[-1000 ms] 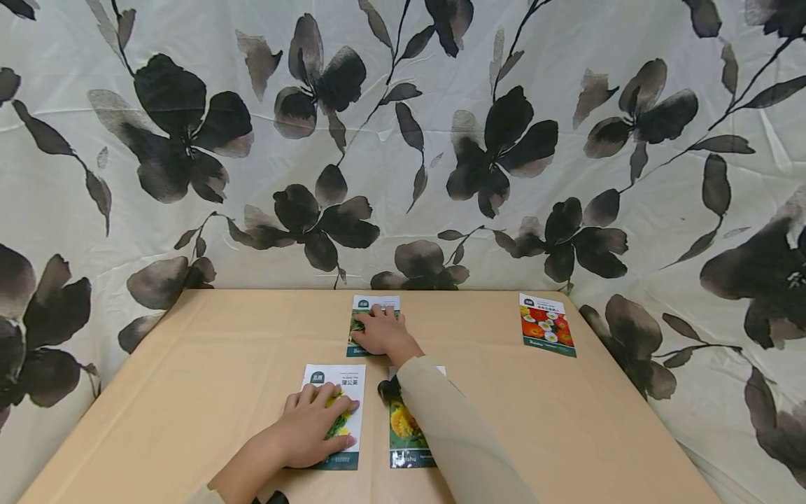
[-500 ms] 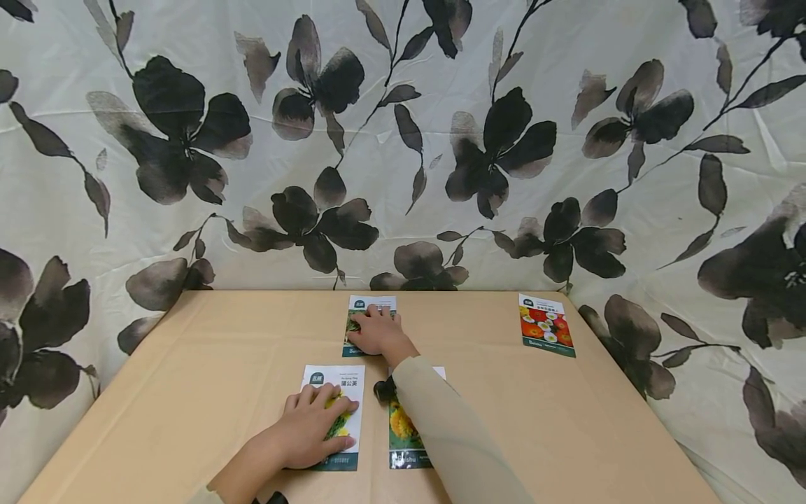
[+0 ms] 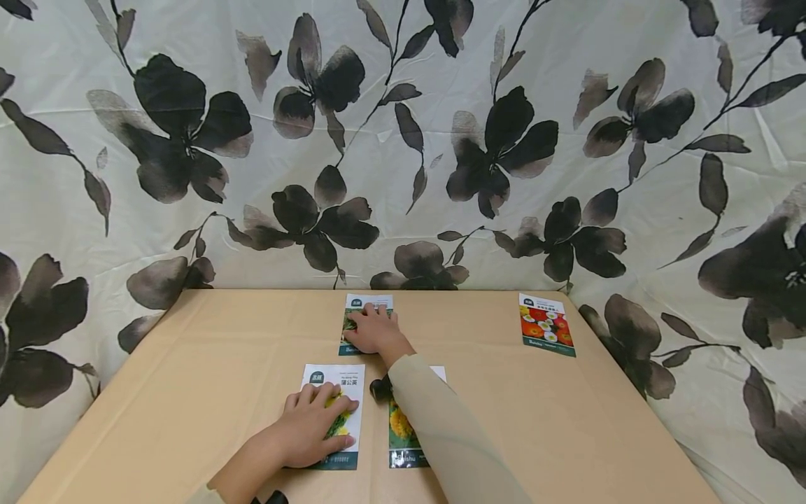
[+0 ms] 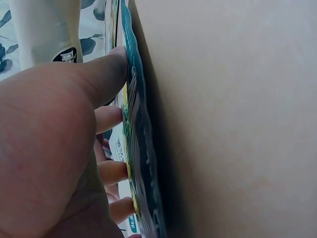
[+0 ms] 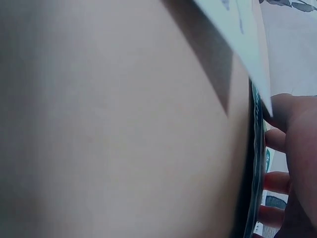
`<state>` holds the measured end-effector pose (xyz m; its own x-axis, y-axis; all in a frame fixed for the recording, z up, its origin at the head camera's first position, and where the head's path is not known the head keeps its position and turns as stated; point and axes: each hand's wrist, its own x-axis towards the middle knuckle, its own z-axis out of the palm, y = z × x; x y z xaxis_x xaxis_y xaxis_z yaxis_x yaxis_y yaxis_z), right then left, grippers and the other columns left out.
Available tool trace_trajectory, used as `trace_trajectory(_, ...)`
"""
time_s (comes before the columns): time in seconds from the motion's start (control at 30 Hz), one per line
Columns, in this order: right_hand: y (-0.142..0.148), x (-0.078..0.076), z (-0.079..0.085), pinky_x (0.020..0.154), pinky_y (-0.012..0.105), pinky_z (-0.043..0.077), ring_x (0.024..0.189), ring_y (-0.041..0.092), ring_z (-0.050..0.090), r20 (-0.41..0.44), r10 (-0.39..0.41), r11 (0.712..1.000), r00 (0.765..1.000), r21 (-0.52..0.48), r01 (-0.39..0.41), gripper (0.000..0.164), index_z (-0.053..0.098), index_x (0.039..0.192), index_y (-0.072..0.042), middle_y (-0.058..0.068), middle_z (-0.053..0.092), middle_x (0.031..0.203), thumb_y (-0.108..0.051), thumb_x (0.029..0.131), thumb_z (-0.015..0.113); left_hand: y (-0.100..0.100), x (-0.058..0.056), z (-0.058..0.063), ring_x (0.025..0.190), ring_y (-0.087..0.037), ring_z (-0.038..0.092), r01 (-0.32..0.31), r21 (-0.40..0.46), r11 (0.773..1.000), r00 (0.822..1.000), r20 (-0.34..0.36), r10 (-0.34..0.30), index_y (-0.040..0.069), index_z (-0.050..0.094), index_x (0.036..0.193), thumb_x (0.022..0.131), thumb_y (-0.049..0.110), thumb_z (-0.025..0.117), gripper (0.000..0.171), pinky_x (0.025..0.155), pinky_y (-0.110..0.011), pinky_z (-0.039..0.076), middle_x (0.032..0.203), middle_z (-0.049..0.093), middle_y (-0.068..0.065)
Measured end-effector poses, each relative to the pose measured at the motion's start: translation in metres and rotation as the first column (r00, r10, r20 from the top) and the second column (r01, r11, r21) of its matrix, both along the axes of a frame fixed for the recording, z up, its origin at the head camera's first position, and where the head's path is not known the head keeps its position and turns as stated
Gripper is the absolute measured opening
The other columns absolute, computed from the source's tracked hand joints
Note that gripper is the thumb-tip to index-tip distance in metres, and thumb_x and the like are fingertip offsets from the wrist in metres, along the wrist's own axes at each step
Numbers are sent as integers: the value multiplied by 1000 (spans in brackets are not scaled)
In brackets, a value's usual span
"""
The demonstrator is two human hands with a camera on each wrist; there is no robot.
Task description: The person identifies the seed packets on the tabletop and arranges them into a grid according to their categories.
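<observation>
My left hand [image 3: 311, 427] rests on a seed packet [image 3: 351, 421] with yellow flowers at the near middle of the table, fingers spread over its front. In the left wrist view the thumb and fingertips touch this packet's face, its dark teal edge [image 4: 143, 144] lying along the table. Further off, my right hand [image 3: 378, 332] presses flat on another seed packet [image 3: 362, 301], hiding most of its picture. The right wrist view has those fingertips on the packet's dark edge [image 5: 255, 168]. Under my right sleeve lies a third seed packet [image 3: 403, 428] with orange-yellow flowers, partly covered.
A seed packet [image 3: 546, 325] with red and white flowers lies slightly turned near the far right edge of the tan table [image 3: 189, 392]. Behind the table hangs a white cloth [image 3: 403, 161] with dark flowers. A dark wrist camera [image 3: 380, 389] sits beside my right sleeve.
My right hand has slid a little to the left, and the far packet under it has shifted left with it. The left hand and the other packets have stayed put.
</observation>
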<state>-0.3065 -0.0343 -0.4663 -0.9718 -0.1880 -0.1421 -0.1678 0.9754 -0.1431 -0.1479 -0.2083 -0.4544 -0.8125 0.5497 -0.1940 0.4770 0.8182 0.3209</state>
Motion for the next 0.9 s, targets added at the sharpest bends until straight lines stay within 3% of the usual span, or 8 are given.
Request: trace_trajectory(0.9, -7, -1, 0, 115, 57, 31, 147, 31, 34, -9, 10, 1000, 1000, 12, -10, 52, 44, 153, -41, 2, 38, 161, -59, 105, 42, 1, 1, -3, 126, -37, 42, 13, 3, 1000, 1000, -12, -13, 35, 59, 140, 90, 64, 66, 58, 97, -64, 35, 150, 47, -9)
